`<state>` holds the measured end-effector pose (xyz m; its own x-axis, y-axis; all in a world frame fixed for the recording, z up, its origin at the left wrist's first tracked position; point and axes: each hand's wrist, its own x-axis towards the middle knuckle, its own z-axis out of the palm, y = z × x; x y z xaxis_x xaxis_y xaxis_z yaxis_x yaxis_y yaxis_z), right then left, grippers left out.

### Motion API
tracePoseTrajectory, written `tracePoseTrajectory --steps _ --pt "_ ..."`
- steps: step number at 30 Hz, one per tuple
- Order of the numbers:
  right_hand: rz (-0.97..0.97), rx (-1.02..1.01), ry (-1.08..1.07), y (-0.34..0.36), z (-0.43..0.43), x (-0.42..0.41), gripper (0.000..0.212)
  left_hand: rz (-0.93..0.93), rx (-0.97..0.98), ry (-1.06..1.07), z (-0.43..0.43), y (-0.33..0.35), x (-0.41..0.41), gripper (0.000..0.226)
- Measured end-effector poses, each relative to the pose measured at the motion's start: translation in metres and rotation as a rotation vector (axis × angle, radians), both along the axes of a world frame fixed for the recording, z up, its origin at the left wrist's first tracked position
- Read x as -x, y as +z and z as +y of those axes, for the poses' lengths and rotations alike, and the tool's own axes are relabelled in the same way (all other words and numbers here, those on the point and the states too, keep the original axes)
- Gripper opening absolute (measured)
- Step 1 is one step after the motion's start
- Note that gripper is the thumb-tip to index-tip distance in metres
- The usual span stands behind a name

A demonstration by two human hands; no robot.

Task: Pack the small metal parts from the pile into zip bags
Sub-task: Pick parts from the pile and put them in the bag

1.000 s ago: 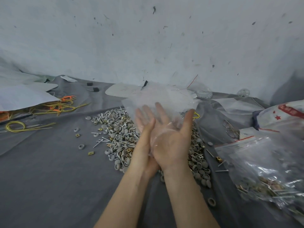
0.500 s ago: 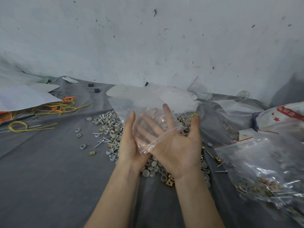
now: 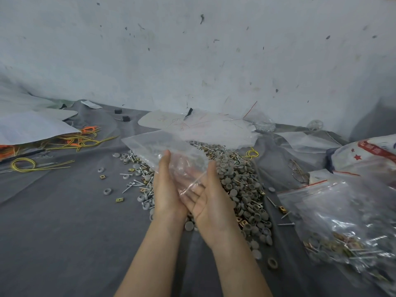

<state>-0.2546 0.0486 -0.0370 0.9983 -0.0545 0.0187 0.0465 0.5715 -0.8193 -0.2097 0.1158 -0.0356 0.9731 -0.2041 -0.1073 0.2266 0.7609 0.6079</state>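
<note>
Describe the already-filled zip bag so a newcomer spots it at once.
Find the pile of caps and screws on the grey cloth. Right of it lies a clear bag with a red zip strip. It holds parts; the empty bag held above the pile holds none.

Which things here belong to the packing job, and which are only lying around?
Job: clear zip bag pressed between left hand and right hand; pile of small parts; filled zip bags.
Lying about: yellow wire loops; spectacles; white paper sheets.
</note>
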Motion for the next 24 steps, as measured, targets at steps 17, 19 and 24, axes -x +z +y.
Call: tracePoseTrajectory --steps 17,19,24 --pt "0.100 0.858 0.106 0.020 -0.026 -0.039 0.035 -1.027 -1.823 0.191 0.053 0.012 -0.007 0.120" --pt "0.123 0.784 0.207 0.021 -0.020 -0.048 0.042 -0.965 -1.967 -0.051 0.053 0.006 -0.012 0.133" --pt "0.150 0.752 0.398 0.012 -0.006 -0.063 0.060 -0.840 -2.028 -0.156 0.068 0.003 -0.027 0.141"
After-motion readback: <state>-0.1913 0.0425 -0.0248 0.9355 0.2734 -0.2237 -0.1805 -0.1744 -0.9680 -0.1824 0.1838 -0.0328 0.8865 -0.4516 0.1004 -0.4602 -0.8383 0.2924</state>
